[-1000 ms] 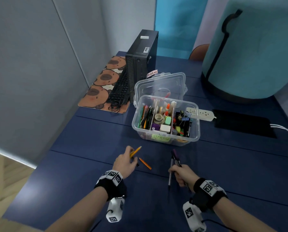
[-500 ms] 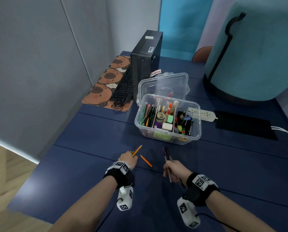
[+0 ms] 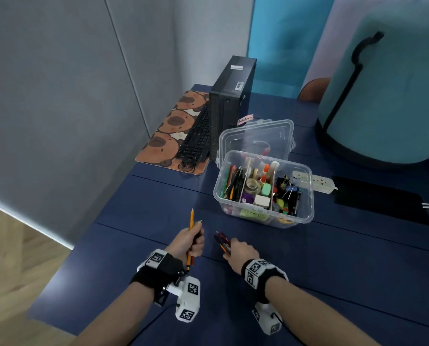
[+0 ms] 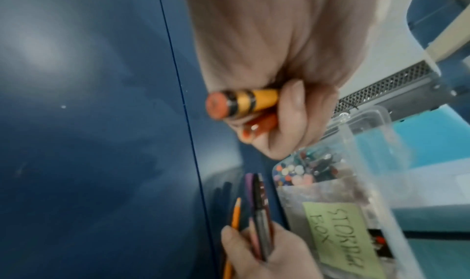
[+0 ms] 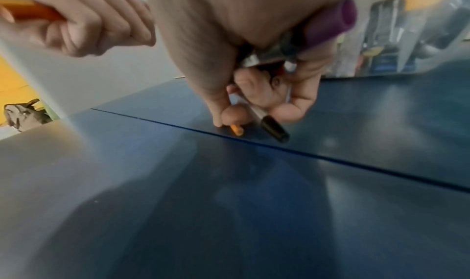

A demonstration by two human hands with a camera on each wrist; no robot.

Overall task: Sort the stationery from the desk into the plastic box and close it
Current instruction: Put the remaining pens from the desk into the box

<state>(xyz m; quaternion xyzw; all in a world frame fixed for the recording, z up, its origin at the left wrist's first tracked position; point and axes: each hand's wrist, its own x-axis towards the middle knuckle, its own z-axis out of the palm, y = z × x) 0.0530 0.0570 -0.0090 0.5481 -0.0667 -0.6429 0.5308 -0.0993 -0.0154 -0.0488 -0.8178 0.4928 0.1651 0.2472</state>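
Note:
The clear plastic box (image 3: 305, 213) stands open on the blue desk, its compartments full of stationery and a green label on its front wall (image 4: 340, 237). The clear lid (image 3: 258, 134) leans up behind it. My left hand (image 3: 191, 242) grips yellow pencils (image 3: 191, 218) upright in a fist; the eraser end (image 4: 216, 107) faces the left wrist camera. My right hand (image 3: 238, 249) holds a bundle of pens (image 3: 222, 239), among them a purple marker (image 5: 330, 26), while its fingertips (image 5: 230, 116) pinch a short orange pencil (image 5: 236, 130) lying on the desk.
A black computer tower (image 3: 230, 101), keyboard (image 3: 196, 138) and patterned mat (image 3: 166, 136) sit at the back left. A white power strip (image 3: 320, 182) lies right of the box, with a large teal rounded object (image 3: 388, 96) behind it. The desk's left edge drops to the floor.
My left hand has lifted its pencils upright in a fist. My right hand, still holding the pens, moved left onto the orange pencil that lay between the hands.

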